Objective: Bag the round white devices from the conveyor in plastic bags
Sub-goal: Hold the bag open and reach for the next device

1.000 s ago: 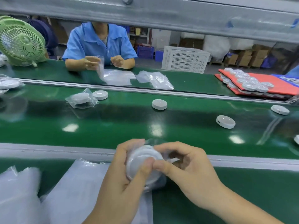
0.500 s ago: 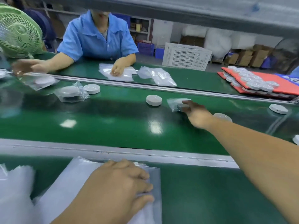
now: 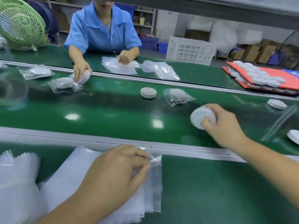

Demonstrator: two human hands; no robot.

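The left hand (image 3: 116, 172) rested on the stack of plastic bags (image 3: 72, 175), fingertips pinching the top bag (image 3: 155, 161) at its corner; on the conveyor belt (image 3: 105, 113) lay a bare device (image 3: 148, 92), then a bagged device (image 3: 178, 95); the right hand (image 3: 224, 125) gripped a tilted white device (image 3: 199, 118) over the belt.

**Tally at the belt**

Round white plastic devices (image 3: 148, 92) lying bare on the green conveyor belt (image 3: 113, 113): three, one cut off by the right edge. Bare ones held: two, one in the right hand (image 3: 224, 126), one under a hand of the worker in the blue shirt (image 3: 103, 29). Bagged devices (image 3: 177, 96) on the belt: three. Piles of empty clear plastic bags (image 3: 72, 167): four, two near, two far. Red foam trays (image 3: 292, 80): at least two, load too crowded to count. Green fan (image 3: 21, 25): one. White lattice crate (image 3: 191, 50): one.
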